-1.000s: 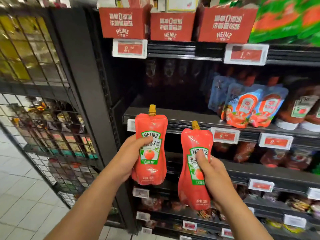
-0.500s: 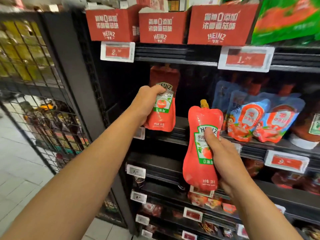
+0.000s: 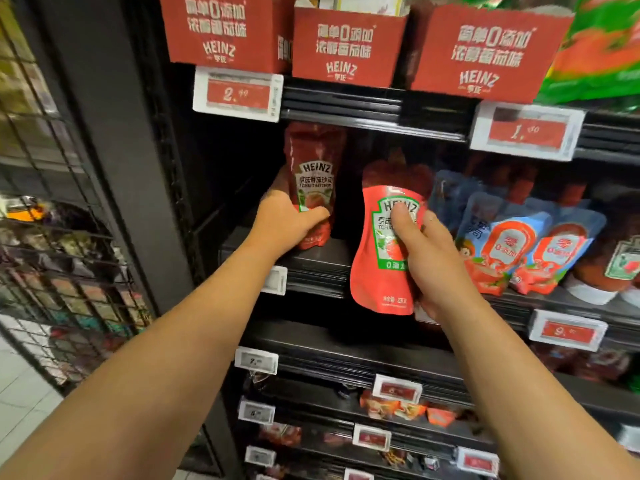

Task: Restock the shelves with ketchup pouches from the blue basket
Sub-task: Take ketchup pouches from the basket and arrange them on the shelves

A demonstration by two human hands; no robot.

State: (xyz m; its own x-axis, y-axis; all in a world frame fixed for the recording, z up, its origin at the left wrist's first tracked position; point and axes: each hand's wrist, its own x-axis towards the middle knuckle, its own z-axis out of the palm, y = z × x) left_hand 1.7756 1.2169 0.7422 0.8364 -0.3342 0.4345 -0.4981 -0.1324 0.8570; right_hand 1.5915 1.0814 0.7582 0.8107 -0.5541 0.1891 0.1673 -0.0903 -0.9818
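Standing one ketchup pouch (image 3: 313,181) upright on the shelf (image 3: 322,261), your left hand (image 3: 287,220) grips its base. Your right hand (image 3: 426,251) clasps a second pouch (image 3: 377,271) just right of it, not yet shelved. Basket unseen; remaining stock unknown.

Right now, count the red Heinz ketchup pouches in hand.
2. One pouch stands on the shelf in the left hand; the other pouch is in the right hand, before the shelf edge.
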